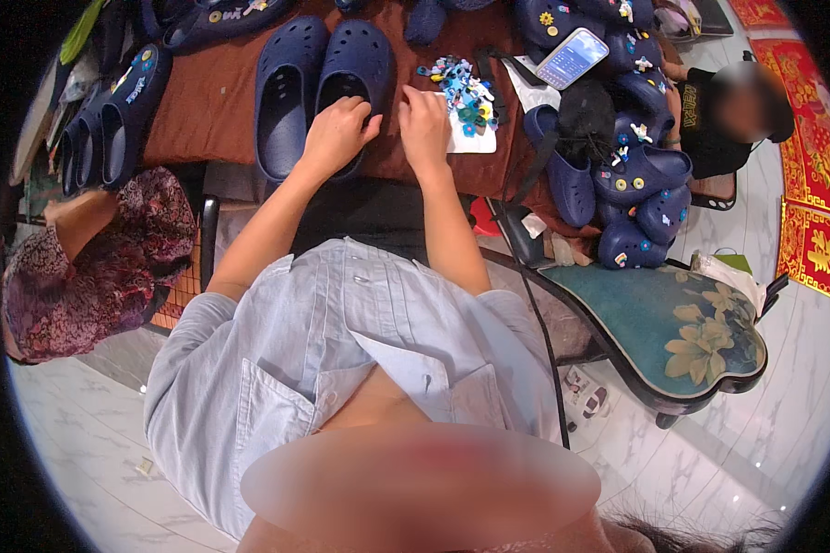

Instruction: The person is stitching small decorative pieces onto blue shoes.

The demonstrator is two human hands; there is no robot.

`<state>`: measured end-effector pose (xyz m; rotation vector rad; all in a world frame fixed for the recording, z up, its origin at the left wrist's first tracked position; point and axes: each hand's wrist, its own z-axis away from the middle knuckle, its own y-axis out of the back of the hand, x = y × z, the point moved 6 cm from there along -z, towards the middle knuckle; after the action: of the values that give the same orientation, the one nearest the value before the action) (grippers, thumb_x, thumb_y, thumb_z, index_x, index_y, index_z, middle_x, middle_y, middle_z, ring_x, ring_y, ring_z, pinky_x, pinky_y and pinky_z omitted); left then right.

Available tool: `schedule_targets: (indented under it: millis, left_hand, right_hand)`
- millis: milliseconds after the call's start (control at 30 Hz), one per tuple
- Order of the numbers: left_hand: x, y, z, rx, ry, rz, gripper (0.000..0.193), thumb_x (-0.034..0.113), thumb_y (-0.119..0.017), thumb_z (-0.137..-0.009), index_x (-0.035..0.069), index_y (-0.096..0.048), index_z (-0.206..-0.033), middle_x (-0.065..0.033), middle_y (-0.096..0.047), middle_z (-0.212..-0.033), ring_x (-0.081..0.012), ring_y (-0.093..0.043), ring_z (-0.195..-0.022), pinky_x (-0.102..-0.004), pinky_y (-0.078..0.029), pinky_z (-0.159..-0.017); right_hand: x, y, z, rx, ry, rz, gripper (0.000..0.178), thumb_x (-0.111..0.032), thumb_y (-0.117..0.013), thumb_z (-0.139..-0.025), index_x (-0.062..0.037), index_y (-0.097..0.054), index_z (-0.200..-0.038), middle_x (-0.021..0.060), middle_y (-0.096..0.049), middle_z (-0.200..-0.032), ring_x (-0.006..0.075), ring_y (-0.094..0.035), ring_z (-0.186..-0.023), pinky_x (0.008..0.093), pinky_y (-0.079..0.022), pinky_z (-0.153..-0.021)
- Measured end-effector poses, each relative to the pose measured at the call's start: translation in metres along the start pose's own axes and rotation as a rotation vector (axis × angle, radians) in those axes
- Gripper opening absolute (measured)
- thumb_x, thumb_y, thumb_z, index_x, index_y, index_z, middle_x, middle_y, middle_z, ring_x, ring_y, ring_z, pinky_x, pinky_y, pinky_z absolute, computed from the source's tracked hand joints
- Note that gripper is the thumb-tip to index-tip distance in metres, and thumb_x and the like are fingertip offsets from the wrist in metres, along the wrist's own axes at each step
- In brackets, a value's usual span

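A pair of dark blue perforated clogs lies before me, toes away: the left clog (286, 147) and the right clog (364, 60). My left hand (339, 138) is over the opening of the right clog with its fingers curled in; whatever is in them, if anything, is hidden. Just right of that clog, my right hand (424, 129) rests low over the brown cloth, fingers stretched forward and slightly apart, with nothing visible in it. Beside its fingers, a heap of small colourful shoe charms (470, 92) lies on a white sheet (475, 141).
Brown cloth (207, 120) covers the table. Charm-decorated blue clogs (636, 175) pile up at the right, near a lit phone (572, 58) and a black cap-like item (587, 115). More clogs (129, 120) stand left. People sit on both sides; a floral-seated chair (655, 323) is at right.
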<state>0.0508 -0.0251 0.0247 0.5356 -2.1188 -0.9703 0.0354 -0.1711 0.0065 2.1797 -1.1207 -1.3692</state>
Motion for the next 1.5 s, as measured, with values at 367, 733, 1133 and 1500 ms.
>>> schedule_targets:
  millis: [367, 733, 1133, 1500]
  left_hand:
    - [-0.001, 0.001, 0.001, 0.026, -0.003, -0.003, 0.023, 0.019, -0.067, -0.086, 0.001, -0.057, -0.075, -0.0147, -0.057, -0.078, -0.0336, -0.061, -0.077, -0.0433, -0.051, -0.067]
    - [-0.003, 0.012, 0.004, 0.127, 0.051, 0.049, 0.014, 0.015, -0.07, -0.085, 0.002, -0.064, -0.085, -0.0118, -0.065, -0.086, -0.0303, -0.064, -0.082, -0.0396, -0.053, -0.07]
    - [0.021, 0.031, -0.01, 0.107, 0.02, 0.456, 0.025, 0.006, -0.07, -0.083, 0.003, -0.066, -0.107, -0.0124, -0.066, -0.099, -0.027, -0.066, -0.087, -0.0352, -0.054, -0.075]
    - [0.0, 0.03, -0.005, 0.166, 0.148, 0.539, 0.015, 0.008, -0.071, -0.084, 0.0, -0.069, -0.096, -0.0121, -0.068, -0.092, -0.0242, -0.068, -0.078, -0.0325, -0.053, -0.066]
  right_hand:
    - [0.032, 0.018, 0.013, -0.022, -0.053, 0.242, 0.018, -0.002, -0.069, -0.076, 0.0009, -0.065, -0.093, 0.0171, -0.056, -0.099, 0.037, -0.053, -0.098, 0.0446, -0.046, -0.084]
    - [0.027, 0.049, 0.008, 0.125, -0.103, 0.098, 0.023, 0.006, -0.063, -0.077, 0.0019, -0.067, -0.099, 0.0167, -0.061, -0.096, 0.0325, -0.06, -0.091, 0.0396, -0.049, -0.079]
    - [-0.014, 0.009, 0.009, 0.008, -0.492, -1.299, 0.021, 0.001, -0.067, -0.087, 0.0004, -0.063, -0.107, 0.0053, -0.064, -0.096, 0.012, -0.062, -0.083, 0.0243, -0.053, -0.071]
    - [-0.023, -0.015, 0.015, -0.004, -0.522, -1.388, 0.017, -0.008, -0.069, -0.09, -0.0004, -0.063, -0.105, 0.0055, -0.066, -0.093, 0.0116, -0.063, -0.081, 0.0245, -0.053, -0.069]
